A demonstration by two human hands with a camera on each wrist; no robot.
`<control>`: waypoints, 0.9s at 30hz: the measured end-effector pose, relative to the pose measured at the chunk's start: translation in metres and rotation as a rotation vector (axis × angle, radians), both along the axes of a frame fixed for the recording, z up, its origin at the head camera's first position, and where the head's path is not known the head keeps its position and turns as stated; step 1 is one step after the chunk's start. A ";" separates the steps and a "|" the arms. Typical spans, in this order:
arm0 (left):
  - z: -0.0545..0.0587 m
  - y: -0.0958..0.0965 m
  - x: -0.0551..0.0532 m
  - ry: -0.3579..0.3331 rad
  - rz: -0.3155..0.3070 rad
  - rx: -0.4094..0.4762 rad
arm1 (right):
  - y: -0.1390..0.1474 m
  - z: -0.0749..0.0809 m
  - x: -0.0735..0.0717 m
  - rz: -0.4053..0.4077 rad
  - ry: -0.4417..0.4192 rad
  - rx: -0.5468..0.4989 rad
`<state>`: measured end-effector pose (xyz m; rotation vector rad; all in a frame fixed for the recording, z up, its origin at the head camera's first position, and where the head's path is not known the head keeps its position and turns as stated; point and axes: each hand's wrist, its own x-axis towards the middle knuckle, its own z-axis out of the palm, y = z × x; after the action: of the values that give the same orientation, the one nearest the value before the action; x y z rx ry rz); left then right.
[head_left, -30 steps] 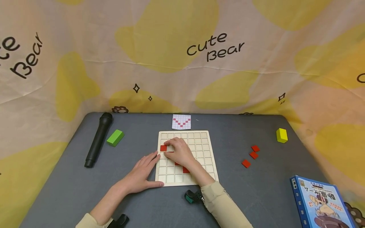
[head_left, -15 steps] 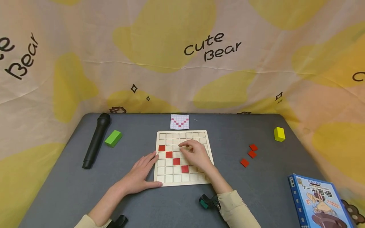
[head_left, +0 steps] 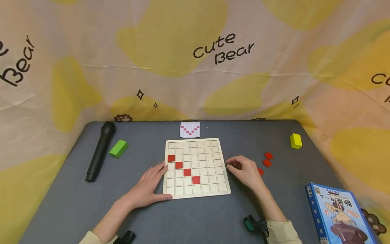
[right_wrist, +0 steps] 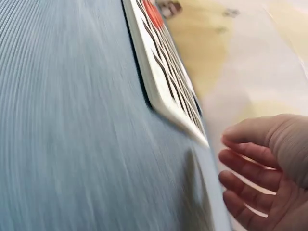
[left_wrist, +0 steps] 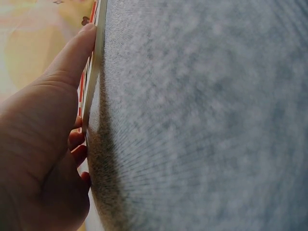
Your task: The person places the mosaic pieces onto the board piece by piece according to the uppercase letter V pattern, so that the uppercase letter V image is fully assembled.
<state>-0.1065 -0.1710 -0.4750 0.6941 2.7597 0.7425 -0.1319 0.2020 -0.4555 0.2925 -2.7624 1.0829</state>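
A pale grid board [head_left: 210, 190] lies on the table, with several red square tiles [head_left: 187, 172] set in a diagonal line down its left half. My left hand [head_left: 146, 189] rests along the board's left edge, fingers spread, thumb at the near corner. In the left wrist view, that thumb [left_wrist: 74, 55] lies on the board's edge. My right hand [head_left: 245, 171] is off the board's right side, its fingers loosely bent with nothing between them. Just beyond it lie 3 loose red tiles [head_left: 267, 163]; the nearest is partly hidden by the hand.
A small card [head_left: 190, 129] with a red V pattern on a grid lies behind the board. At left are a black microphone [head_left: 100, 152] and a green block [head_left: 118, 148]. A yellow block [head_left: 296, 141] stands at right, with a blue illustrated book or box [head_left: 341, 213] nearer.
My right hand has moved right, from over the board to beside the loose tiles, uncovering the red diagonal. My left hand has stayed at the board's edge.
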 end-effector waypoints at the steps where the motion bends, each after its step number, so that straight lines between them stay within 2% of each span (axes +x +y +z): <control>1: 0.000 0.000 0.000 0.001 0.000 0.000 | 0.008 0.000 0.002 -0.018 0.002 0.019; 6: 0.000 0.000 0.000 0.004 -0.006 0.003 | 0.044 0.002 0.013 -0.101 -0.019 0.093; 12: -0.001 -0.002 0.000 0.029 -0.016 0.018 | 0.073 0.003 0.025 -0.169 -0.084 0.122; 20: -0.002 -0.003 0.000 0.029 -0.023 0.029 | 0.082 0.002 0.027 -0.183 -0.114 0.147; 27: -0.003 -0.003 0.000 0.029 -0.019 0.025 | 0.082 -0.001 0.025 -0.180 -0.104 0.155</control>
<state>-0.1063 -0.1736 -0.4777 0.7404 2.7706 0.7698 -0.1065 0.2839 -0.4567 0.0038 -2.9020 0.8667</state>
